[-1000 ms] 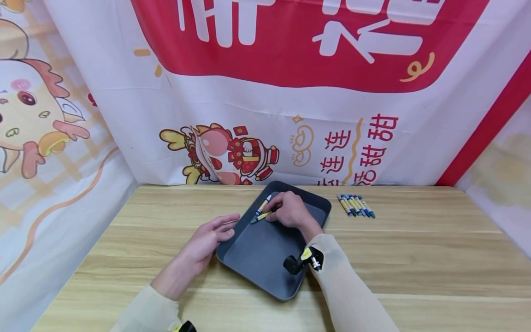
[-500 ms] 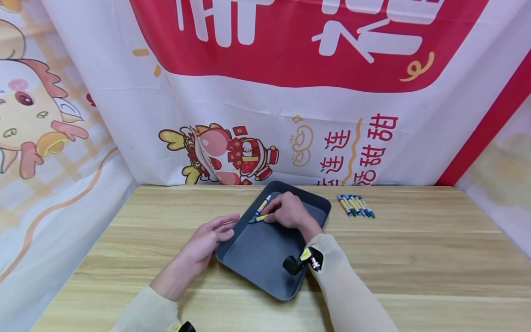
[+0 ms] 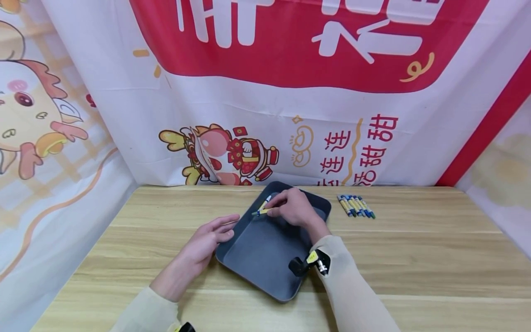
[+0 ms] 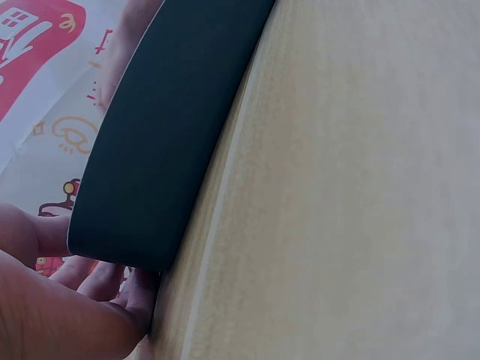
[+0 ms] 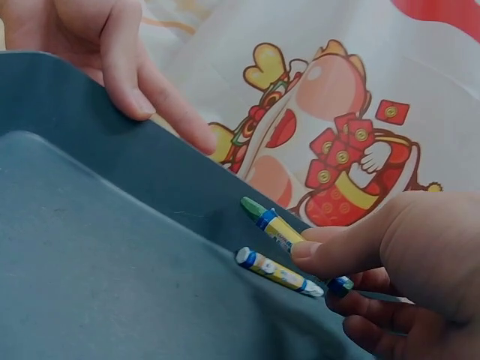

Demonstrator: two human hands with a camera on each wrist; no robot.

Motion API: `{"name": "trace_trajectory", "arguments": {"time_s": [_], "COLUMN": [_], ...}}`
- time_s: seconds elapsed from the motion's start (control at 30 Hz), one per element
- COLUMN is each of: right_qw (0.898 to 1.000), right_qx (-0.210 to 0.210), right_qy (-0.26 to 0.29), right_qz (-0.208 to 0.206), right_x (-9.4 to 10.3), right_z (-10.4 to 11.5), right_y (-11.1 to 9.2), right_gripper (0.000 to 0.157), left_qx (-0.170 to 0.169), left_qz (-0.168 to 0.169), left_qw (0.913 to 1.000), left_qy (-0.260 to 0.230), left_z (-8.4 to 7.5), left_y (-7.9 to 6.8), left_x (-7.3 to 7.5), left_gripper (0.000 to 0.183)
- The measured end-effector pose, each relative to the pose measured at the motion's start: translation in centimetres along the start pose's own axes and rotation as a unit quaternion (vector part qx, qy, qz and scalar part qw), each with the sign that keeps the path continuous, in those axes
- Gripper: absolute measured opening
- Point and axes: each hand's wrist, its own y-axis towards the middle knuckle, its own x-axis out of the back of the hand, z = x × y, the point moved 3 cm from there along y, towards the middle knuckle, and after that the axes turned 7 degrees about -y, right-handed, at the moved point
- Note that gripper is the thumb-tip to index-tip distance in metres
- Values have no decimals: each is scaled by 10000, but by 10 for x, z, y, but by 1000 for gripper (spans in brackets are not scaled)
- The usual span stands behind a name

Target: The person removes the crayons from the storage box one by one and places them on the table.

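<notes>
My right hand pinches a green crayon with a yellow wrapper between thumb and fingers, inside the dark grey tray. In the right wrist view it is held tilted above a white crayon, which lies on the tray's floor along the wall. The green crayon's middle is partly covered by the thumb. At the tray's left side, my left hand rests with fingers extended along the outer wall and the thumb at the rim. Its wrist view shows the hand at the outer wall.
Several crayons lie side by side on the wooden table, right of the tray. A printed cloth hangs right behind the table's back edge, and another stands along the left.
My right hand has raised the green crayon from beside the white crayon and moved slightly away from me. The green crayon now overlaps the white one in the head view. My left hand stays put.
</notes>
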Motion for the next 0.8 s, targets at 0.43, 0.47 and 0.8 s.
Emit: {"name": "trace_trajectory", "arguments": {"time_s": [0.43,0.47,0.8], "right_qw": [9980,9976,9911], "right_qx": [-132,-149,-47], "right_qy": [321,341,625], "right_qz": [-535,-582,-1175], "right_x": [25,27,43], "right_z": [-2,-3,-15], "right_y": [-20,-21,-30], "right_gripper": [9,10,11], "left_qx": [27,24,-18], "left_qz": [-48,-49,-25], "left_qw": [10000,10000,10000], "left_qy": [1,-3,-7], "left_z": [0,0,1], "left_y": [-2,-2,-1], "left_x": [0,0,1], "left_gripper": [48,48,49]}}
